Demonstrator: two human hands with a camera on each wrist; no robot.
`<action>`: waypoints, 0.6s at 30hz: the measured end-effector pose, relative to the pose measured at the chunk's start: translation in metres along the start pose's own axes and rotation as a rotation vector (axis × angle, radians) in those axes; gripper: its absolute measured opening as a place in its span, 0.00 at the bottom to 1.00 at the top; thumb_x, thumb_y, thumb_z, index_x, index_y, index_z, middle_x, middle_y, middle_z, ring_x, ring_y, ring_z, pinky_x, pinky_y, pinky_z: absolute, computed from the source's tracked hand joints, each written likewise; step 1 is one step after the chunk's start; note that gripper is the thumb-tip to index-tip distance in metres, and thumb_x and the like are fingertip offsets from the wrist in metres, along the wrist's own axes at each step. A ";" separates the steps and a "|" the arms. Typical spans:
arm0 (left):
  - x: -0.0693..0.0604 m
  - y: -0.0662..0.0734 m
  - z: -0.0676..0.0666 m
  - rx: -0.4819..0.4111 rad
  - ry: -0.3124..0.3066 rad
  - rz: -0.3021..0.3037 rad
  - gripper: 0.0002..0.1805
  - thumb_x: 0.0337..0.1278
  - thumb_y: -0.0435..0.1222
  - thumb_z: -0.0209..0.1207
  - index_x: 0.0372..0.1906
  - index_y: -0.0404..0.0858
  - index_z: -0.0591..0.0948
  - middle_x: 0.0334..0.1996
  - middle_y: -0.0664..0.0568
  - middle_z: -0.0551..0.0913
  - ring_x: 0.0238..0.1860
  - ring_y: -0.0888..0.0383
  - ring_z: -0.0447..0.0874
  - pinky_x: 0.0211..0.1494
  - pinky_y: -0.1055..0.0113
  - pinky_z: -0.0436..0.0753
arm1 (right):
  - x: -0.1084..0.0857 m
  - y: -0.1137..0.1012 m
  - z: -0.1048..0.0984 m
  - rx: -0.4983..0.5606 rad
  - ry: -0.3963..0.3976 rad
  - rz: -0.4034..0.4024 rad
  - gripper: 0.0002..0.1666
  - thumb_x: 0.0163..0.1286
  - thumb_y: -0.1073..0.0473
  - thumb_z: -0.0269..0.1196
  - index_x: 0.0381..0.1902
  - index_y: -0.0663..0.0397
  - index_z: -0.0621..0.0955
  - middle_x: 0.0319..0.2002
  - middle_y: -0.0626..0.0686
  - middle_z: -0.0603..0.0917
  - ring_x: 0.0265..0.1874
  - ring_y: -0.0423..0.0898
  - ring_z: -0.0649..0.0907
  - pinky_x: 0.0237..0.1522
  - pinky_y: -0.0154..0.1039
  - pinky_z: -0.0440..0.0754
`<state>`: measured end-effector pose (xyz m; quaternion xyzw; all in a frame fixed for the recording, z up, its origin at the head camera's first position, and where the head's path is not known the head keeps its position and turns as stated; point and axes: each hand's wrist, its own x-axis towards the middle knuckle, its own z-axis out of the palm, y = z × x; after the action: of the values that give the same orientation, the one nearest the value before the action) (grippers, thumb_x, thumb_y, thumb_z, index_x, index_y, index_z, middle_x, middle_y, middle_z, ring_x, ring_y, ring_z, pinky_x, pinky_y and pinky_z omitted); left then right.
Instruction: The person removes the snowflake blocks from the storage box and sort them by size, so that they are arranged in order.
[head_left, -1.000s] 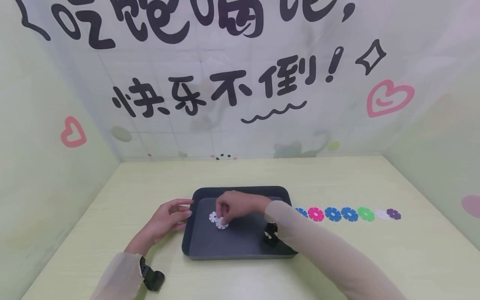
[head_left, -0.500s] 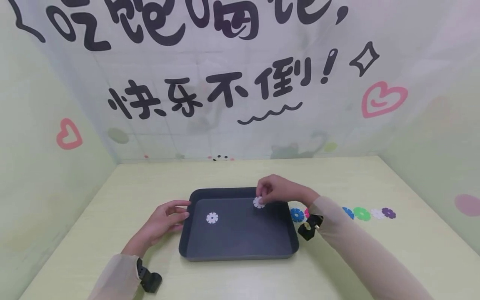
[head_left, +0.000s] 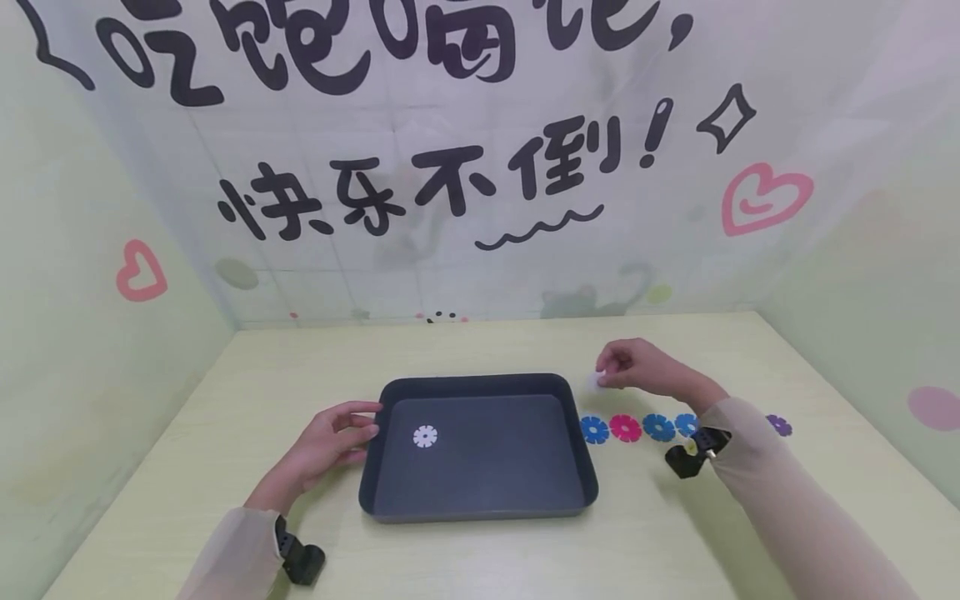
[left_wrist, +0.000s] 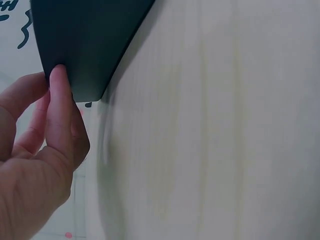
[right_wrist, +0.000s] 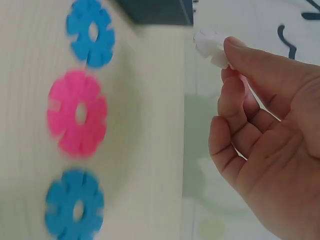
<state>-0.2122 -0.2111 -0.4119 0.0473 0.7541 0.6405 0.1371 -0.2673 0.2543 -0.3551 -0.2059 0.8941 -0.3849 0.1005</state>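
Note:
A dark grey tray (head_left: 480,510) lies on the table. My left hand (head_left: 326,442) touches its left side; in the left wrist view, the thumb (left_wrist: 60,92) rests on the outer wall and another finger meets the rim. One white snowflake disc (head_left: 425,437), flower-shaped with notched edges, lies flat inside the tray on the left. Beyond the tray's right rim, my right hand (head_left: 645,369) is raised above the table. It pinches a second white snowflake disc (right_wrist: 211,46) between thumb and forefinger, the other fingers curled behind.
A row of snowflake discs runs right of the tray: a blue disc (head_left: 596,430), a pink disc (head_left: 626,428), more blue ones and a purple disc (head_left: 782,426) at the end. My right forearm hides part of the row. Printed walls enclose the table.
My right hand has lifted one white snowflake disc from beside the other in the tray and carried it right, past the tray's rim. The left hand keeps its place on the tray.

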 end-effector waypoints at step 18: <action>-0.001 0.001 0.000 0.012 0.005 -0.012 0.27 0.56 0.32 0.60 0.61 0.29 0.67 0.46 0.37 0.72 0.41 0.53 0.79 0.42 0.62 0.82 | -0.092 0.081 -0.055 -0.103 0.154 0.209 0.20 0.64 0.54 0.61 0.44 0.66 0.75 0.34 0.55 0.78 0.34 0.47 0.78 0.34 0.37 0.79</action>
<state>-0.2115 -0.2108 -0.4104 0.0423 0.7584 0.6354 0.1388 -0.2275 0.3808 -0.3751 -0.0862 0.9343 -0.3407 0.0604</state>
